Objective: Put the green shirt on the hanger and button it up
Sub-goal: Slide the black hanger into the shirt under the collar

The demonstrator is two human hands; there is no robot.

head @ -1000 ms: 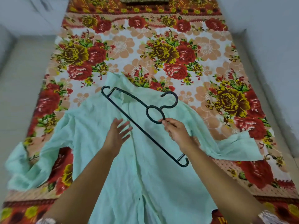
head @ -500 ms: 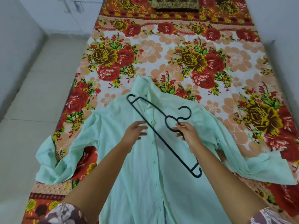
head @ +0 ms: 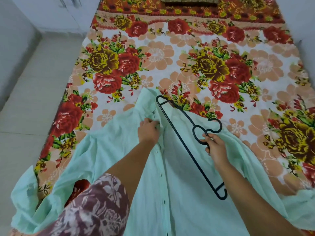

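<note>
A pale green shirt (head: pixel 179 181) lies spread on the flowered bed, collar at the far end, sleeves out to both sides, the button placket running down its middle. My left hand (head: pixel 149 131) grips the fabric at the left front edge just below the collar. My right hand (head: pixel 215 147) holds a black hanger (head: pixel 180 132) by the ring under its hook. The hanger lies slantwise above the shirt, one end near the collar, the other end near my right forearm.
The bed is covered by a red and orange flowered sheet (head: pixel 196 65). A tiled floor (head: pixel 30 99) runs along its left side and a pale wall (head: pixel 303 17) stands at the right. A dark cushion (head: pixel 189 0) sits at the far end.
My left hand moved forward from hovering open over the shirt front and took hold of the fabric near the collar. The hanger's far end moved up to the collar.
</note>
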